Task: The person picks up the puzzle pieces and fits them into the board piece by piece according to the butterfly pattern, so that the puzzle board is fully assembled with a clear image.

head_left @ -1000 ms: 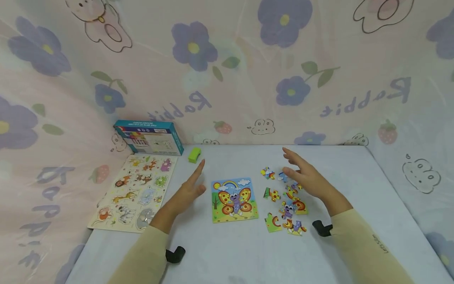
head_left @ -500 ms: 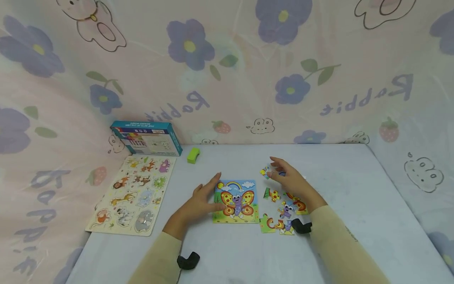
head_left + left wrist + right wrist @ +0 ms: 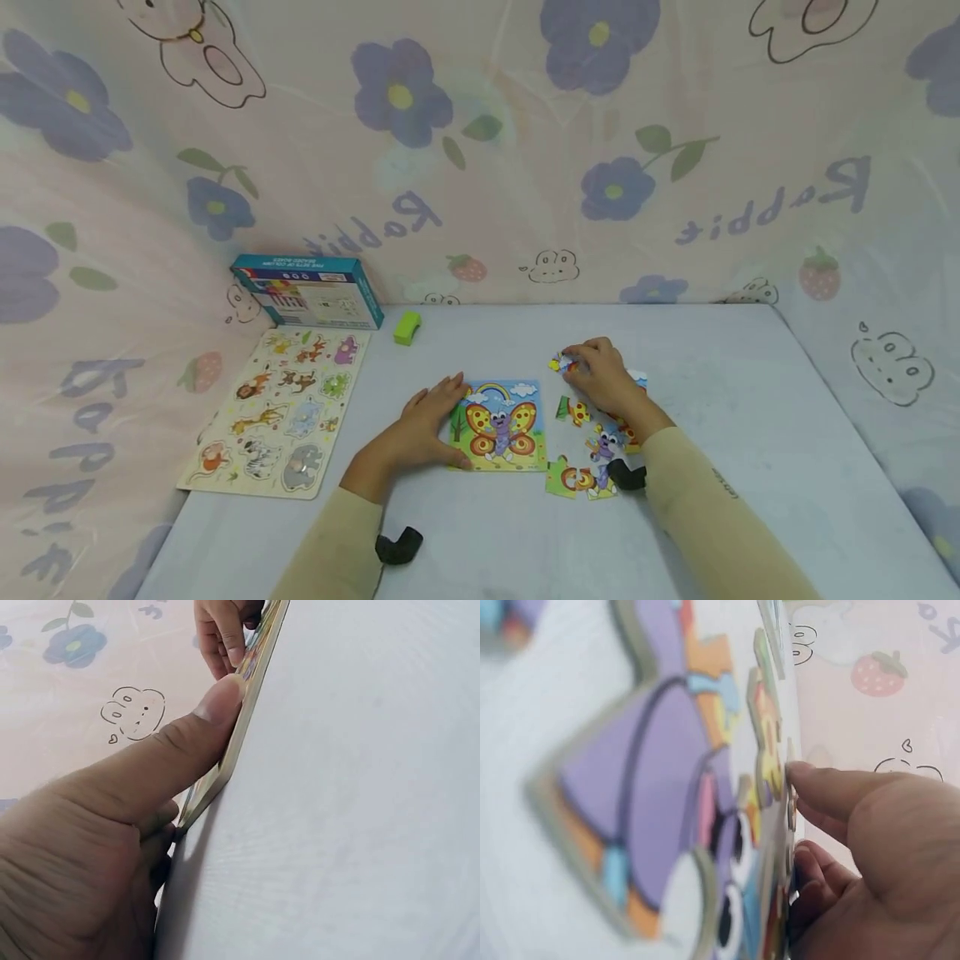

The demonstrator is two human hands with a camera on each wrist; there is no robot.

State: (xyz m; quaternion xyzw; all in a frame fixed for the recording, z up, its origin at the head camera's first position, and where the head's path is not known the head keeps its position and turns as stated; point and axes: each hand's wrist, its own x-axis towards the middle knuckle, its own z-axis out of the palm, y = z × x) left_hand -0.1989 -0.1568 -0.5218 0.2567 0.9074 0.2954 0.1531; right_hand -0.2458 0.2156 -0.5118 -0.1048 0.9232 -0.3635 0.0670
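Observation:
My left hand (image 3: 416, 429) holds the left side of a square butterfly puzzle board (image 3: 501, 429). Its thumb (image 3: 176, 754) lies across the near corner, seen in the left wrist view, and the other fingers are at the left edge, partly hidden. With thumb and fingers, my right hand (image 3: 606, 379) pinches a small sun-and-cloud puzzle piece (image 3: 556, 364) at the top of the loose pieces. Below it lie a yellow-red wing piece (image 3: 578, 413) and a green corner piece (image 3: 558, 479). A purple butterfly piece (image 3: 656, 780) looms close in the right wrist view. The right arm covers several others.
An animal peg board (image 3: 281, 417) lies at the left. Behind it a blue box (image 3: 311, 292) leans near the patterned curtain (image 3: 510, 167). A green block (image 3: 407, 327) sits at the back of the white table (image 3: 480, 533).
Both hands were raised and apart. My left hand moved right onto the board; my right hand came down and left onto the sun piece. The lower loose pieces slid slightly left.

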